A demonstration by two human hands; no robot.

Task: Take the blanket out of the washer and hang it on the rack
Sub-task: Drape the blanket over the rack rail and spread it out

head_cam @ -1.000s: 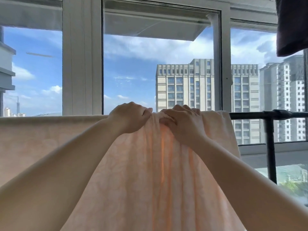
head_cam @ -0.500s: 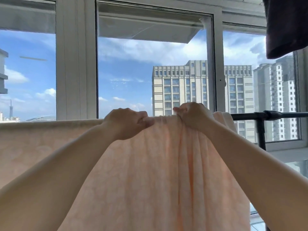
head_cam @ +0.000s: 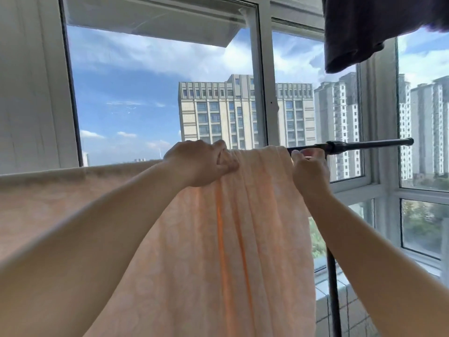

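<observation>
Nearest you, the blanket [head_cam: 230,251] hangs in bunched folds over the rack [head_cam: 352,145]; left of the folds it lies spread flat along the bar. Your left hand [head_cam: 201,164] grips gathered cloth on top of the bar. Your right hand [head_cam: 309,171] pinches the blanket's right edge just under the bar. Risk: pull that edge too hard and the cloth may slide off the bar's free end. Left bunched, the folds would likely dry poorly. Beyond the rack, a dark garment [head_cam: 359,32] hangs above its right end.

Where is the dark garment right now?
The dark garment hangs at the head view's upper right, before the window, above the black rack bar.
</observation>
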